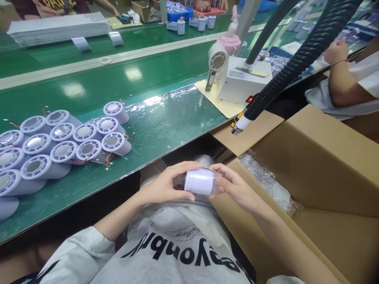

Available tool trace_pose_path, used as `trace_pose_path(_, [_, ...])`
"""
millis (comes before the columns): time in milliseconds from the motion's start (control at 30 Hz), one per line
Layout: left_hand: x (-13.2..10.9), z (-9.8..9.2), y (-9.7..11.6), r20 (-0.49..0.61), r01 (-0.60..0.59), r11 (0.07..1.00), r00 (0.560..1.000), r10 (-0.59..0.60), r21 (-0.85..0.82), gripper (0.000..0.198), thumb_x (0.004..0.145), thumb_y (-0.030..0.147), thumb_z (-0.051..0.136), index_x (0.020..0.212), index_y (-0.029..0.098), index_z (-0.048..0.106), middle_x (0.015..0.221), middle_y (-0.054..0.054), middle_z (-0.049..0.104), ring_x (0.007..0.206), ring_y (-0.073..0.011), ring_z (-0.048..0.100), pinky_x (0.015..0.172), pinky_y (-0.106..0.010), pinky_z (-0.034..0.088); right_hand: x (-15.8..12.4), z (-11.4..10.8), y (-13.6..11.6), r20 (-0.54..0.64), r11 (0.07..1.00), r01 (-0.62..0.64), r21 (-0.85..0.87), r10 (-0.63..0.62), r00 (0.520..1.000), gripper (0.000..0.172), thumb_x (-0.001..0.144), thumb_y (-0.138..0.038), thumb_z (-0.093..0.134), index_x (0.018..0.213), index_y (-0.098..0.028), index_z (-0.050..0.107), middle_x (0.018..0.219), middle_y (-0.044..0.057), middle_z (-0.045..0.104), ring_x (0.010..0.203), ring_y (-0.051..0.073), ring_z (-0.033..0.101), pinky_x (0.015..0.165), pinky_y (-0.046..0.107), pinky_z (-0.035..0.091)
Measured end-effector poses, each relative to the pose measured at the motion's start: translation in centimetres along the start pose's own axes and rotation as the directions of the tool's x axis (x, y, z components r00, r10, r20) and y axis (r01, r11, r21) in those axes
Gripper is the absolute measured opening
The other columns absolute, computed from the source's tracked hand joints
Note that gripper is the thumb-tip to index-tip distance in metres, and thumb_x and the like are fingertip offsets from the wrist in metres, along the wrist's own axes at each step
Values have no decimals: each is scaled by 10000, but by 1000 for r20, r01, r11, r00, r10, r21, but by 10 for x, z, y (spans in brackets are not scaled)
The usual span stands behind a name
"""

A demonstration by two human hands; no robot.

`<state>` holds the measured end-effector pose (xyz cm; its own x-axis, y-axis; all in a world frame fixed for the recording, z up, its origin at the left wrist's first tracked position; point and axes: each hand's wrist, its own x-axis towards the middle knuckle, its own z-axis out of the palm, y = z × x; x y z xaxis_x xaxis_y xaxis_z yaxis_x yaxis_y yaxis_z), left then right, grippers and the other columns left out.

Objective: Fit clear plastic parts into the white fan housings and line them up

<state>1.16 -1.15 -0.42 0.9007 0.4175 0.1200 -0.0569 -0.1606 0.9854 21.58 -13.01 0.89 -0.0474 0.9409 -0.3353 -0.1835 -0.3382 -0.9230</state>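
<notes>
Held sideways in front of my body is a lavender cylindrical housing [197, 181]. My left hand [167, 183] grips its left end between thumb and fingers. A clear plastic cover [212, 183] sits around the right end, and my right hand [232, 184] pinches it there. Both hands are over my lap, beyond the bench's front edge. On the bench to the left stand several similar lavender housings [85, 132], round vented ends up, with thin coloured wires showing. Part of another pale rounded object [205, 160] shows just behind the held housing.
At right is an open cardboard box [334, 161] with clear plastic covers [263, 177] in it. A black corrugated hose [293, 67] hangs above, near a white machine box [244, 81] and a handheld fan [217, 63]. A co-worker's arm [349, 85] is at far right.
</notes>
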Motion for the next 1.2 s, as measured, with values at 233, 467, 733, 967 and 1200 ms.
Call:
trace_pose_path(233, [-1, -1, -2, 12, -62, 996, 998, 61, 63, 779, 642, 272, 841, 1353, 274, 520, 1391, -119, 538, 1303, -288, 486, 1091, -446, 402, 5, 7, 7, -2, 982, -134, 135, 136, 991, 492, 798, -658, 587, 912, -191, 481, 644, 1, 659, 531, 149, 676, 462, 215, 545])
trace_pose_path(467, [-1, 1, -4, 11, -91, 994, 996, 90, 60, 796, 649, 279, 837, 1371, 288, 502, 1417, -120, 518, 1326, -298, 464, 1096, -461, 394, 7, 16, 5, 36, 947, -224, 230, 222, 974, 526, 838, -689, 485, 805, -166, 525, 542, 17, 645, 383, 95, 588, 357, 140, 455])
trace_pose_path(733, [-3, 4, 2, -16, -34, 996, 999, 35, 78, 705, 684, 273, 813, 1328, 277, 525, 1369, -106, 534, 1285, -277, 488, 1059, -424, 434, 7, 18, 1, 134, 876, -403, 266, 380, 915, 683, 903, -705, 285, 683, -136, 593, 500, 43, 610, 334, 64, 528, 299, 105, 386])
trace_pose_path(967, [-7, 10, 13, -43, 133, 983, 989, -140, -127, 572, 806, 266, 702, 1334, 286, 484, 1324, -79, 520, 1078, -208, 603, 871, -298, 542, 0, 10, 14, 21, 993, 102, -57, -101, 995, 698, 823, -750, 424, 1249, -200, 479, 1083, 135, 673, 782, 195, 702, 658, 316, 604])
trace_pose_path(1200, [-8, 7, 12, 40, 218, 951, 976, -215, -219, 685, 799, 312, 712, 1413, 316, 411, 1325, -90, 545, 988, -204, 644, 811, -307, 561, -8, -4, 16, 169, 666, 501, -552, -499, 850, 472, 846, -251, 676, 1294, -327, 548, 1431, 60, 496, 1276, 271, 507, 1050, 478, 456])
